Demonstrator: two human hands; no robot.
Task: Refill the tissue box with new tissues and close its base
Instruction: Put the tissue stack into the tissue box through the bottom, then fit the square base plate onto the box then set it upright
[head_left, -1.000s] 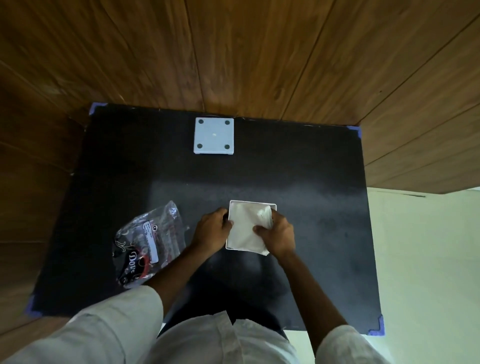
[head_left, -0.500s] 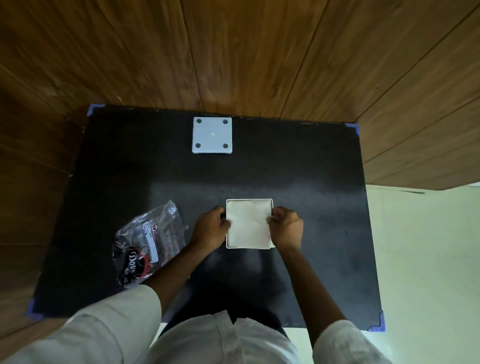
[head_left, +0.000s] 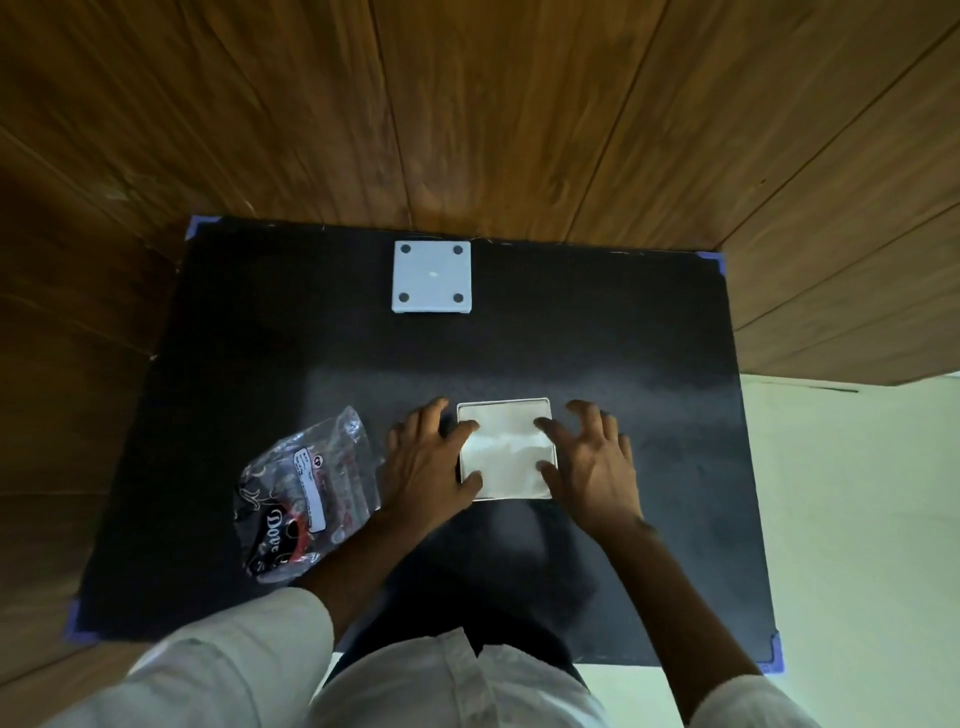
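Note:
A white square tissue box stands base-up in the middle of the black table, its open base filled with white tissues. My left hand lies at the box's left side, fingers spread, thumb and a fingertip resting on the tissues. My right hand is at the box's right side, fingers spread, thumb and forefinger on the tissues' right edge. The box's white square base lid, with dark dots at its corners, lies flat at the table's far edge, apart from both hands.
An empty clear plastic tissue wrapper with dark print lies left of my left hand. The black table has blue tape at its corners and meets a wooden panelled wall at the back. Pale floor shows on the right.
Both hands have opened from curled grips at the box's sides to spread fingers pressing on the tissues. The tissues, bunched up a second ago, now lie flat in the box.

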